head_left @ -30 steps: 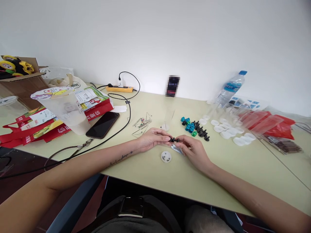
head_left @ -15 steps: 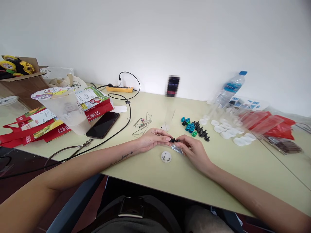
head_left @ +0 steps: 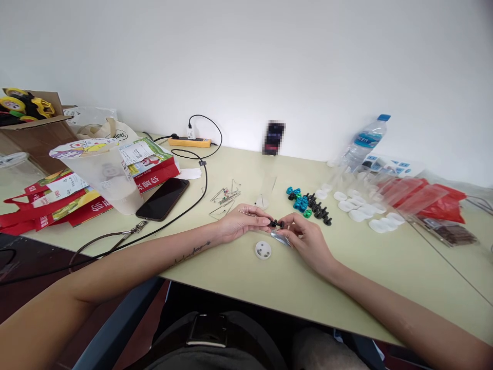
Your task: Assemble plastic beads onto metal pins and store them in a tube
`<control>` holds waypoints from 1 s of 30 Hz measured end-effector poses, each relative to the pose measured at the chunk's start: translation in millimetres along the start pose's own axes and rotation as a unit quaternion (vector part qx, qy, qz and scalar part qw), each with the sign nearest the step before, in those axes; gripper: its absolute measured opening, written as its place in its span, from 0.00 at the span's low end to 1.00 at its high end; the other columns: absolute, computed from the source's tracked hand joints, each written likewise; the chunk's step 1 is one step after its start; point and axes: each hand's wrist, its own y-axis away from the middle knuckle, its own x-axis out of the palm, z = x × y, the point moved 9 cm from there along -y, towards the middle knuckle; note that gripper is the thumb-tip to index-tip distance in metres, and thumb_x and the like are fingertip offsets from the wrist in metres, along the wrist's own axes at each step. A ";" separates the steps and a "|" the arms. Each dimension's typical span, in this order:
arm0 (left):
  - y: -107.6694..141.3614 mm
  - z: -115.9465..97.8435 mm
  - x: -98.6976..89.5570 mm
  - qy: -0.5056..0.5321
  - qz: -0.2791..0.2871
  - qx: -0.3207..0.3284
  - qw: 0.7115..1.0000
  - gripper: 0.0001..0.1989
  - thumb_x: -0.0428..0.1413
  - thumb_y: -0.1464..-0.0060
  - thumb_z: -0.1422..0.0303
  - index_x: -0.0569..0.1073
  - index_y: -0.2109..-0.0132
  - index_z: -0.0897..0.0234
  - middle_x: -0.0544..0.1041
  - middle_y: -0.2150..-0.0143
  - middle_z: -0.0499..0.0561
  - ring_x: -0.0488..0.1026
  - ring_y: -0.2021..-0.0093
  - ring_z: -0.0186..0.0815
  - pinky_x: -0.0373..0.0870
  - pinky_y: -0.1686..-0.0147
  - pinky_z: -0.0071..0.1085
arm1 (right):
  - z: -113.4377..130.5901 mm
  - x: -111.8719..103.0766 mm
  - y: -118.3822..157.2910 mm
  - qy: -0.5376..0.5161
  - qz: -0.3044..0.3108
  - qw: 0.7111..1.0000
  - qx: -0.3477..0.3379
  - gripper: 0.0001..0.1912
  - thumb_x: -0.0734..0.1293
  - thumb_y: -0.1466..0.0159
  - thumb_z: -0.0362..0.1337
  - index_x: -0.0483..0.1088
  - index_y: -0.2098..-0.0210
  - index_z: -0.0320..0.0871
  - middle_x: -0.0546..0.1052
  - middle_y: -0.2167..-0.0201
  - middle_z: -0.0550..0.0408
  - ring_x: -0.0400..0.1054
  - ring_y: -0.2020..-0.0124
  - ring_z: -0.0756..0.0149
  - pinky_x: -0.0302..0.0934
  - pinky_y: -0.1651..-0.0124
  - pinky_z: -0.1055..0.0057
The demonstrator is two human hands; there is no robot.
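Note:
Between my two hands is a small black part. My left hand pinches its left end, and a thin wire piece lies across those fingers. The fingertips of my right hand are closed on its right end. Just below is a silver toothed strip, partly hidden by the fingers. A round white dish with several tiny metal pieces sits nearer to me. Bent wire pieces lie beyond my left hand; blue and green pieces and black pieces lie beyond my right.
White discs, clear and red plastic bags and a water bottle are at the right. A phone, a plastic cup, red packaging, a cable and a power strip are at the left.
The black part shows slightly more between the fingertips, with my right fingers shifted a little. Otherwise both hands hold nearly the same place.

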 end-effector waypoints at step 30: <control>-0.2 -0.7 2.6 -0.005 0.008 -0.002 1.000 0.16 0.65 0.60 0.70 0.76 0.62 0.73 0.78 0.63 0.58 0.76 0.65 0.36 0.68 0.53 0.36 | 1.8 -0.9 0.4 0.009 -0.008 1.000 -0.014 0.10 0.64 0.40 0.45 0.66 0.65 0.45 0.64 0.83 0.63 0.56 0.80 0.71 0.51 0.75 0.74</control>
